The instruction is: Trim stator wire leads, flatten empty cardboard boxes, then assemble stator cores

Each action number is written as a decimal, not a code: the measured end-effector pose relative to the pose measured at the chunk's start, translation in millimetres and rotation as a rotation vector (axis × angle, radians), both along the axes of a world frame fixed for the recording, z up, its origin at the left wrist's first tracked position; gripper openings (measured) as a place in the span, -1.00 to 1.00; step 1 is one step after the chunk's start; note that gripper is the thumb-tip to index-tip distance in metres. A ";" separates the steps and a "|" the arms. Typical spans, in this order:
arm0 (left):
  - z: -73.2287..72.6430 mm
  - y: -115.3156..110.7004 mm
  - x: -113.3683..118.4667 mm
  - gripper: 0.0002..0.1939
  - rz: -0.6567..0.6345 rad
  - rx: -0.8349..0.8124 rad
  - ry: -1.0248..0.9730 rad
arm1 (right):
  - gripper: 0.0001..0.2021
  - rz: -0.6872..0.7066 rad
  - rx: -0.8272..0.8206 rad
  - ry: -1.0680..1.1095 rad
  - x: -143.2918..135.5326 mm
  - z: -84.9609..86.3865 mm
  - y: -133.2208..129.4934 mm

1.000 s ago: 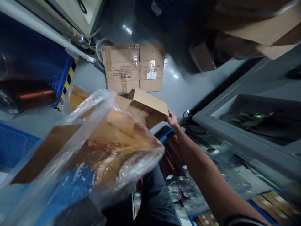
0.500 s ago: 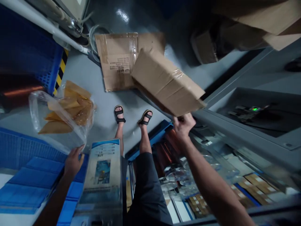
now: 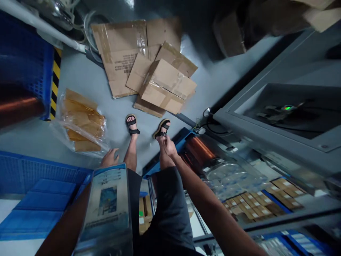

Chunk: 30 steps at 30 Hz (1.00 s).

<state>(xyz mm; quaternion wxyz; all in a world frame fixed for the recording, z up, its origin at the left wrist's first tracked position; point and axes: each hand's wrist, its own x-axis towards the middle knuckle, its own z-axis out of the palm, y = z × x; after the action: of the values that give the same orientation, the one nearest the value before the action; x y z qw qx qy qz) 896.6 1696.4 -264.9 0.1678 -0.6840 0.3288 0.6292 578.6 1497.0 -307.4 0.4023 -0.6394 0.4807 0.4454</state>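
My left hand (image 3: 109, 158) is held low, with its fingers apart and nothing in them. It is close to a clear plastic bag (image 3: 62, 133) with brown paper-like sheets (image 3: 82, 122) in it, lying on the floor. A box-like thing with a printed front (image 3: 108, 201) hides part of the left wrist. My right hand (image 3: 169, 146) hangs over my right shin, fingers curled together with no object visible in them. Beyond my feet, a cardboard box (image 3: 169, 85) lies on flattened cardboard (image 3: 119, 46), apart from both hands.
At left stands a blue crate (image 3: 23, 49) beside a yellow-black striped edge (image 3: 55, 83). Copper-coloured spools (image 3: 199, 147) and small brown boxes (image 3: 249, 206) are at the right, under a grey machine (image 3: 239, 124). Blue bins (image 3: 39, 199) fill the lower left.
My right hand has let go of the cardboard box, which now rests on the flattened cardboard, and has moved left. My left hand has come off the plastic bag and moved right; the bag lies flatter.
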 end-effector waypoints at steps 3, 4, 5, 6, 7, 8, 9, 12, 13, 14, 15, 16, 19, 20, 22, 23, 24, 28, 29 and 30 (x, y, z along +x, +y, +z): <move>-48.3 -40.1 -7.7 -0.49 -0.022 -0.119 -0.056 | -0.43 -0.028 -0.094 -0.036 22.2 -24.8 -40.6; -67.9 -64.7 -11.3 -0.43 -0.030 -0.187 -0.063 | -0.38 -0.022 -0.127 -0.049 30.6 -35.0 -57.0; -87.8 -93.0 -15.8 -0.37 -0.036 -0.260 -0.071 | -0.34 -0.011 -0.160 -0.063 39.4 -45.5 -74.0; -107.1 -123.4 -21.4 -0.29 -0.043 -0.330 -0.074 | -0.32 0.003 -0.190 -0.090 48.8 -56.1 -91.1; -125.1 -153.9 -28.2 -0.23 -0.052 -0.398 -0.068 | -0.32 0.019 -0.217 -0.125 58.6 -66.6 -107.7; -141.3 -182.6 -35.8 -0.17 -0.069 -0.467 -0.058 | -0.34 0.035 -0.238 -0.167 68.8 -76.8 -123.5; -155.2 -208.0 -43.8 -0.12 -0.113 -0.530 -0.043 | -0.36 0.056 -0.249 -0.206 79.1 -86.6 -138.0; -182.1 -255.0 -64.1 -0.06 -0.179 -0.504 -0.059 | -0.41 0.138 -0.252 -0.279 109.5 -112.8 -171.9; -186.3 -260.7 -68.0 -0.05 -0.204 -0.473 -0.075 | -0.42 0.164 -0.252 -0.293 118.5 -119.9 -179.7; -188.5 -262.7 -70.1 -0.05 -0.231 -0.449 -0.093 | -0.43 0.190 -0.254 -0.308 126.7 -125.8 -186.0; -189.0 -261.9 -70.4 -0.04 -0.261 -0.435 -0.103 | -0.43 0.212 -0.258 -0.322 133.9 -130.5 -190.8; -188.3 -259.8 -69.1 -0.03 -0.291 -0.427 -0.105 | -0.43 0.233 -0.264 -0.334 140.2 -133.9 -194.4; -183.7 -254.5 -60.8 0.00 -0.341 -0.405 -0.075 | -0.41 0.292 -0.263 -0.348 153.3 -137.2 -200.2; -182.5 -254.6 -58.4 0.02 -0.345 -0.394 -0.062 | -0.41 0.308 -0.254 -0.344 156.1 -136.7 -201.3; -180.7 -257.2 -56.4 0.05 -0.329 -0.374 -0.052 | -0.40 0.328 -0.234 -0.327 159.9 -134.6 -203.1; -180.0 -259.1 -56.9 0.07 -0.323 -0.365 -0.053 | -0.38 0.335 -0.230 -0.314 161.1 -133.2 -204.0; -179.3 -260.9 -58.1 0.09 -0.328 -0.356 -0.061 | -0.36 0.342 -0.229 -0.300 161.8 -131.9 -205.0; -175.1 -264.5 -64.3 0.19 -0.438 -0.305 -0.109 | -0.36 0.349 -0.207 -0.301 161.2 -130.2 -209.9; -174.2 -264.5 -65.2 0.20 -0.460 -0.297 -0.117 | -0.41 0.340 -0.196 -0.318 160.8 -132.0 -210.7; -173.6 -264.4 -65.6 0.20 -0.470 -0.296 -0.122 | -0.44 0.325 -0.187 -0.335 160.7 -135.2 -210.9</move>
<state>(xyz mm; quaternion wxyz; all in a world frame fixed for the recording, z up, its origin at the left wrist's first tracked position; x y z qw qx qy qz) 831.0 1432.0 -438.5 0.2269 -0.6428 0.5557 0.4759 739.4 1286.1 -442.7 0.3385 -0.8077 0.3371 0.3455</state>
